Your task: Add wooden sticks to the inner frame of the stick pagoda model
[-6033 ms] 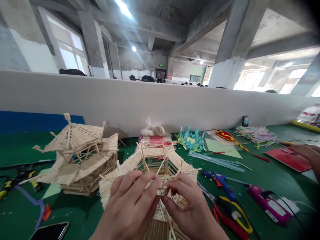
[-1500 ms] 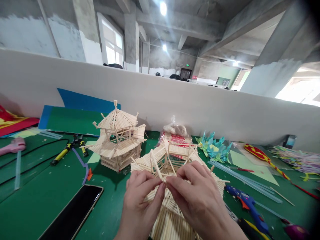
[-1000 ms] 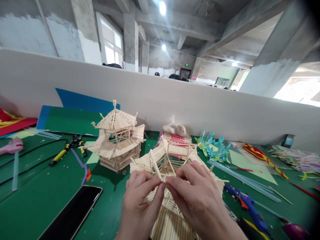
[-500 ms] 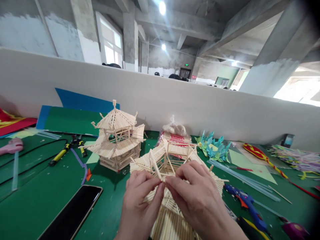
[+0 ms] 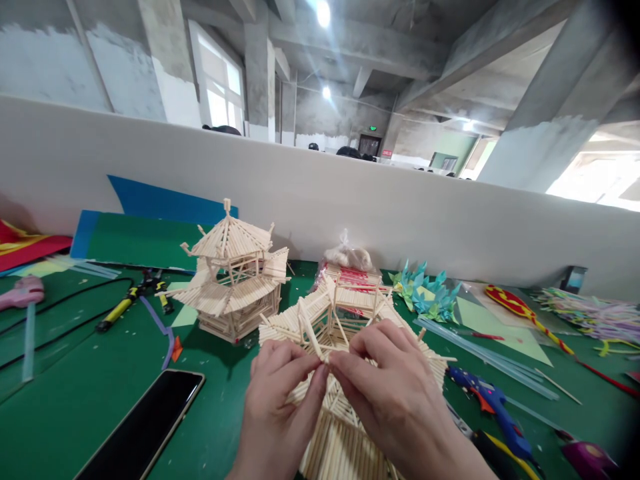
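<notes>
A stick-built pavilion model (image 5: 333, 450) stands in front of me, its roof panels made of rows of pale wooden sticks. My left hand (image 5: 283, 397) is closed in a pinch on the lower end of a wooden stick (image 5: 311, 330), which slants up and away from my fingers. Thumb and forefinger of my right hand (image 5: 395, 387) pinch at the same end, so the fingertips of both hands nearly meet above the model. The pinched end itself is mostly covered by the fingers. Behind and to the left stands a finished-looking pavilion model (image 5: 233, 293) with two roof tiers.
A phone (image 5: 143, 427) lies at front left, with pliers (image 5: 120, 310) and a pink glue gun (image 5: 27, 293) beyond. To the right are a blue glue gun (image 5: 493, 403), glue sticks (image 5: 493, 357) and folded-paper pieces (image 5: 425, 290). A white partition (image 5: 310, 187) runs behind the table.
Almost nothing differs. Both hands keep their pinch at the same spot on the model; the view has shifted very slightly.
</notes>
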Demonstrator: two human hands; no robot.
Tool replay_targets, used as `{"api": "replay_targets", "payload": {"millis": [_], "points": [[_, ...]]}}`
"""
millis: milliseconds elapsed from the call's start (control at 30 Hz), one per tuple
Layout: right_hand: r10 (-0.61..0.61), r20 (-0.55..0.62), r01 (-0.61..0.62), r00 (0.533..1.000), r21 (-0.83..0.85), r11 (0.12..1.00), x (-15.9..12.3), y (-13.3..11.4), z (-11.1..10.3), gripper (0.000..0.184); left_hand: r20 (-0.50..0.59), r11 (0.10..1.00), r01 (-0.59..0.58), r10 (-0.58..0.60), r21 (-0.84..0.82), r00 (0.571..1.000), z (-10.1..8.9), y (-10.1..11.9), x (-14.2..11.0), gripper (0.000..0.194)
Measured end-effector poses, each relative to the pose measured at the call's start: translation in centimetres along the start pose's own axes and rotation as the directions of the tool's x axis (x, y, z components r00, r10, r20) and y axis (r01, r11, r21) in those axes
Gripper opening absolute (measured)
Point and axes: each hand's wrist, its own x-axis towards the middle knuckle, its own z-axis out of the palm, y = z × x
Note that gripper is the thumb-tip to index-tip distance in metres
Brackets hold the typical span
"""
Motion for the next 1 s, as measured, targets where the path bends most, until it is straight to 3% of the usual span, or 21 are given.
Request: {"api": "replay_targets", "payload": {"millis": [367, 600, 800, 933, 1000], "points": [[0.017, 0.002, -0.017, 1.000, 0.024, 1.000, 0.0, -0.2, 0.1, 0.016, 0.008, 0.998, -0.034, 0.034, 0.046, 0.999, 0.1, 0.0, 0.0, 0.011], [0.057, 0.053, -0.061, 0.997, 0.078, 0.995, -0.1, -0.3, -1.2, 0.011, -0.014, 0.994, -0.032, 0.033, 0.101, 0.999, -0.2, -0.3, -0.2, 0.005], [0.093, -0.098, -0.082, 0.991, 0.113, 0.990, -2.5, 1.8, -3.6, 0.024, -0.064, 0.978, -0.080, 0.094, 0.192, 0.994, -0.8, -0.3, -0.5, 0.012], [0.203, -0.210, -0.185, 0.956, 0.101, 0.977, -4.8, 3.4, -4.6, 0.019, -0.115, 0.952, -0.172, 0.206, 0.253, 0.972, -1.3, 0.0, 0.0, 0.015], [0.263, -0.214, -0.247, 0.941, 0.098, 0.964, -6.0, 3.9, -4.7, 0.017, -0.079, 0.925, -0.242, 0.276, 0.292, 0.958, -1.4, 0.2, 0.5, 0.021]]}}
